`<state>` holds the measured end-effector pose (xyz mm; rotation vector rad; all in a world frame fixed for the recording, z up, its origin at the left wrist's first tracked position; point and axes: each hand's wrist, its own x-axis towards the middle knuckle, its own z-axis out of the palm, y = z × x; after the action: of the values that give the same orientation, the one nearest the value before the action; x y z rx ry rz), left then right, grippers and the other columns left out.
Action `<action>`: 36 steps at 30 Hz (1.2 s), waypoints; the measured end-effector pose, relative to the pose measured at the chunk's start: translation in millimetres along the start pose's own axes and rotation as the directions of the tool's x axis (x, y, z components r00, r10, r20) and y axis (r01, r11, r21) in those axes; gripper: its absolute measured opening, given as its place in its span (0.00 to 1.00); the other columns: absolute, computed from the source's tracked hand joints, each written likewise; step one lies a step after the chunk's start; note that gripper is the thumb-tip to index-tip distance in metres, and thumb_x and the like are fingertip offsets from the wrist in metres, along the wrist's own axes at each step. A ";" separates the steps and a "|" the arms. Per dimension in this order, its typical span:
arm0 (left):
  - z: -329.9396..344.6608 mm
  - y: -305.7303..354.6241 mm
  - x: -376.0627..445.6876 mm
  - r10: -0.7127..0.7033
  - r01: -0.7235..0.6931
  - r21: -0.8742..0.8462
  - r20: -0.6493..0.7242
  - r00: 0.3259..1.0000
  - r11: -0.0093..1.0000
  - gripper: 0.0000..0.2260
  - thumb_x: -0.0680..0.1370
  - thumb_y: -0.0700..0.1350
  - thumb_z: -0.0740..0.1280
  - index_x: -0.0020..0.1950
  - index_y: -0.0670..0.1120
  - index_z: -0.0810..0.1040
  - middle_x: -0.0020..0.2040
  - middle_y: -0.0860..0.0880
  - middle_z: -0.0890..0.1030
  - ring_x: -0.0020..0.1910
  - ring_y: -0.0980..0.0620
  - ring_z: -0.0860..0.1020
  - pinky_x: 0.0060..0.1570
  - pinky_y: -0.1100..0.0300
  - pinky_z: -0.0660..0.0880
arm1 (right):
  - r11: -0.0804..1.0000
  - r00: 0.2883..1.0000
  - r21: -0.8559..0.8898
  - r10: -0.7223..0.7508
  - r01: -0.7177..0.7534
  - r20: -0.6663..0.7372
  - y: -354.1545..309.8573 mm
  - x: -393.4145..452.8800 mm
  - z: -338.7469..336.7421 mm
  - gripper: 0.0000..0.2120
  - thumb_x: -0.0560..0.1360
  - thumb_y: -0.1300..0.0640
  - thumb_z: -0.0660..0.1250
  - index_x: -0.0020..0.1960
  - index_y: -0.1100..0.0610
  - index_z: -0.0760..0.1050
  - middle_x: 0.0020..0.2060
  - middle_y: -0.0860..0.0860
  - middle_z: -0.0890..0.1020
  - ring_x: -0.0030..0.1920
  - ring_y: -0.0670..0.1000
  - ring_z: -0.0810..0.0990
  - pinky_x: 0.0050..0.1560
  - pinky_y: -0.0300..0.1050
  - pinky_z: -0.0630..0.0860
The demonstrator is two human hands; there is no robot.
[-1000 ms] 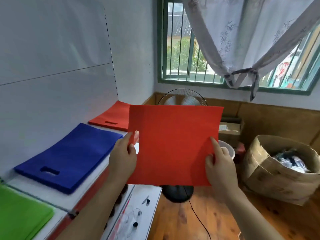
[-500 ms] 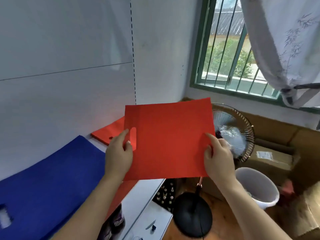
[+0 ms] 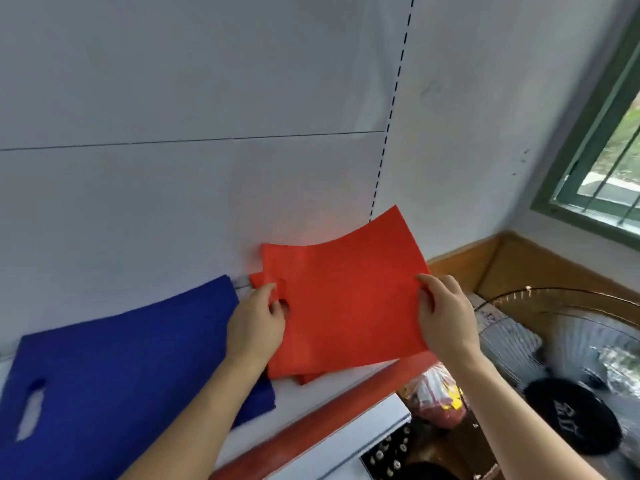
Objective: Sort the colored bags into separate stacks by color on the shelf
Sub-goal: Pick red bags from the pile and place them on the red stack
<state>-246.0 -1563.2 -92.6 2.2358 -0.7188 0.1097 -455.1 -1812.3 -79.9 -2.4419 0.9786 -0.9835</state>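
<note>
I see the held bag [image 3: 346, 299] lying over the bag stack [image 3: 304, 377] on the shelf [image 3: 311, 393]; another bag [image 3: 121, 368] lies left of that stack, the fan [image 3: 571, 375] right.

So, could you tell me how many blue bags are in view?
1: the blue bag lies flat on the shelf, left of the red bag both hands hold. More may lie hidden beneath.

Now lowered from mid-air at frame centre onto the red stack [image 3: 304, 377] on the shelf [image 3: 311, 393]: red bag [image 3: 346, 299], far edge curling against the wall, left hand [image 3: 256, 327] and right hand [image 3: 445, 320] lower too.
</note>
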 end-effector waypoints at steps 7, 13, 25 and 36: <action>25.2 17.8 -14.1 -0.204 0.219 0.270 -0.082 0.976 0.938 0.14 0.84 0.44 0.61 0.68 0.48 0.79 0.58 0.48 0.81 0.52 0.48 0.80 0.45 0.54 0.75 | 0.990 0.963 0.056 -0.141 0.132 0.230 38.7 63.8 51.6 0.17 0.84 0.58 0.62 0.70 0.53 0.80 0.60 0.48 0.81 0.57 0.54 0.82 0.58 0.51 0.80; 38.2 33.7 -24.6 -0.271 0.311 0.448 -0.154 0.950 0.838 0.13 0.84 0.50 0.60 0.62 0.47 0.80 0.55 0.48 0.78 0.50 0.48 0.76 0.47 0.53 0.77 | 0.981 0.922 0.055 -0.196 0.188 0.334 53.5 76.9 70.9 0.16 0.81 0.58 0.66 0.67 0.58 0.81 0.58 0.55 0.82 0.59 0.61 0.80 0.61 0.57 0.79; 53.3 53.2 -24.6 -0.317 0.293 0.704 -0.101 0.943 0.647 0.24 0.83 0.63 0.56 0.67 0.48 0.76 0.55 0.48 0.82 0.56 0.47 0.75 0.51 0.54 0.75 | 0.939 0.818 -0.163 -0.169 0.303 0.550 48.5 78.1 65.0 0.25 0.82 0.36 0.57 0.67 0.53 0.74 0.69 0.53 0.76 0.70 0.60 0.72 0.67 0.57 0.74; 11.9 65.2 -36.2 -0.180 0.335 0.642 -0.295 0.938 0.690 0.27 0.83 0.60 0.59 0.74 0.43 0.74 0.74 0.40 0.73 0.76 0.38 0.68 0.75 0.41 0.66 | 0.889 0.804 -0.112 -0.341 0.445 0.487 7.7 76.6 65.7 0.33 0.84 0.37 0.55 0.80 0.57 0.65 0.79 0.58 0.66 0.81 0.60 0.60 0.78 0.58 0.64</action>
<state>-312.5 -1590.3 -69.1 2.9535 -0.2345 0.5463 -372.2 -1868.5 -93.7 -2.9473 0.4364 -0.3670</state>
